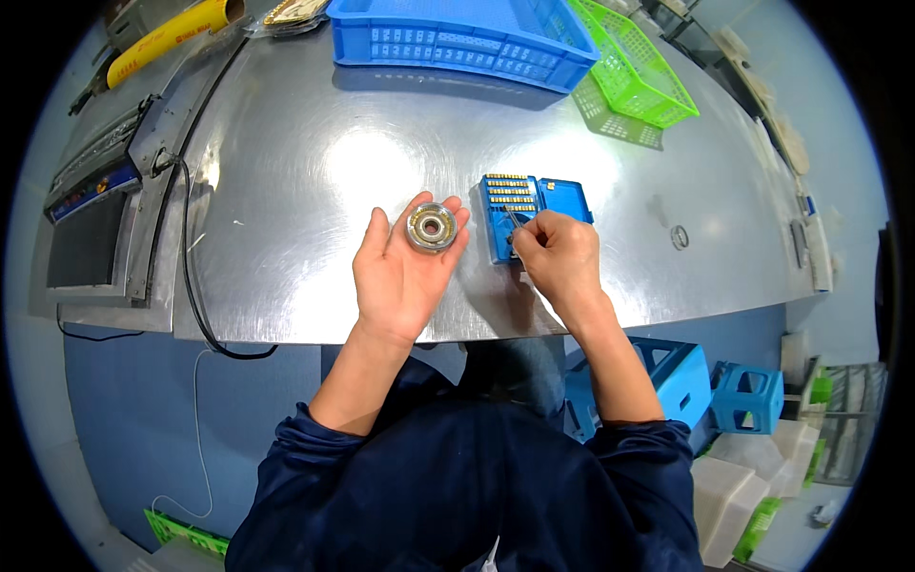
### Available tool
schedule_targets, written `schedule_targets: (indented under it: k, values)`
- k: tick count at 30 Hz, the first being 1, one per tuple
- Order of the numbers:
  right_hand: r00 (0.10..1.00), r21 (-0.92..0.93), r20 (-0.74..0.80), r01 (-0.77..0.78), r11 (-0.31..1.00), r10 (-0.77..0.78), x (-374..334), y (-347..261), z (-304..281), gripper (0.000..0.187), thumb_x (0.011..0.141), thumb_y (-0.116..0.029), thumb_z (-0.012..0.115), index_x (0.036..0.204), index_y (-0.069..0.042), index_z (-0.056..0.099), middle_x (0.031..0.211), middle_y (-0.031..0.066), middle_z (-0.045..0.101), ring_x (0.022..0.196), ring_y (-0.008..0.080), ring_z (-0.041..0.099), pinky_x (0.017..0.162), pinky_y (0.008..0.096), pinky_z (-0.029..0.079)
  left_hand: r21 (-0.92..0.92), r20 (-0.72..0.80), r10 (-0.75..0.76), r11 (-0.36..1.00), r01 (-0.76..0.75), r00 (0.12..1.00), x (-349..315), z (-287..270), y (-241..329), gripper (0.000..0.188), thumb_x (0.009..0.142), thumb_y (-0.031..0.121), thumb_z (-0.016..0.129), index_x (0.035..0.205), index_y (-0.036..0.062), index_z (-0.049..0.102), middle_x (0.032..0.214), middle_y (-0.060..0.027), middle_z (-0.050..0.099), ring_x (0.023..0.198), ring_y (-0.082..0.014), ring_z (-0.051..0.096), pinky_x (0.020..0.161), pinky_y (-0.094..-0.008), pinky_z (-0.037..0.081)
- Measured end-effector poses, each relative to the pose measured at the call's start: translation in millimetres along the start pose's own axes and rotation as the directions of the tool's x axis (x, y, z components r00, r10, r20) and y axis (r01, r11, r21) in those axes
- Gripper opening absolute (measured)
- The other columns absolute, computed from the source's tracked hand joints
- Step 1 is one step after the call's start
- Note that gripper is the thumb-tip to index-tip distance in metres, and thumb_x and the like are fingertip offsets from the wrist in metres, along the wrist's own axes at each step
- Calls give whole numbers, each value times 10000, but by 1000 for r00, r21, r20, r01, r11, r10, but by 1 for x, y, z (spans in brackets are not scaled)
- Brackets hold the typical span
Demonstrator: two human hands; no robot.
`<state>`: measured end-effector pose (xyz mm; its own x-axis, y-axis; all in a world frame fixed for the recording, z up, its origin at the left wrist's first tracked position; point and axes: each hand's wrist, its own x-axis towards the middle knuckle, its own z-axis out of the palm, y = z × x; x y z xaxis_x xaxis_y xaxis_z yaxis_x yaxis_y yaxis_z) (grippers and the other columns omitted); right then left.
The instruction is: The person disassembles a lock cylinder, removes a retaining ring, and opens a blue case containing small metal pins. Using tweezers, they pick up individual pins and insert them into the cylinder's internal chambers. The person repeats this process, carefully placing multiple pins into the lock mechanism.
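Observation:
On the upturned palm and fingers of my left hand [398, 283] rests a round metal bearing-like ring part [416, 234], with a hole in its middle. My right hand [566, 259] pinches thin metal tweezers [513, 218], whose tips reach into an open blue case [499, 251]. Rows of small brass-coloured pieces [508, 188] fill the case's far part. Its blue lid [567, 199] lies folded back to the right, with a small brass-coloured piece [551, 186] on it. My right hand hides part of the case's near half.
A large blue crate [457, 48] and a green basket [650, 91] stand at the back of the metal table [286, 191]. A loose metal ring [679, 237] lies to the right. Black equipment [91, 238] and a dark cable [188, 257] are at left. A blue stool [686, 386] stands below.

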<state>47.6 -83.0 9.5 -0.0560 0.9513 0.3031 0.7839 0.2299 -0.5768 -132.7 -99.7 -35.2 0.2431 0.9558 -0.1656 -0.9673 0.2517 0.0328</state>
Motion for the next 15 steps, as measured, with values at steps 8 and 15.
schedule_targets:
  k: [8,15]
  values:
    - [1000,-12,12,-16,1000,16,2,-1,1,159,734,-50,629,595,14,583,595,181,594,541,318,607,544,380,492,12,-21,13,1000,-13,1000,0,2,-1,561,1017,432,252,1317,-31,358,1370,-303,353,1313,-418,340,1098,-512,315]
    - [1000,15,3,-15,1000,15,2,1,5,150,732,-40,627,600,17,584,593,182,593,535,313,604,539,376,491,9,-23,9,1000,-9,1000,0,1,-1,560,1017,430,258,1317,-32,356,1369,-305,351,1311,-421,342,1096,-515,317]
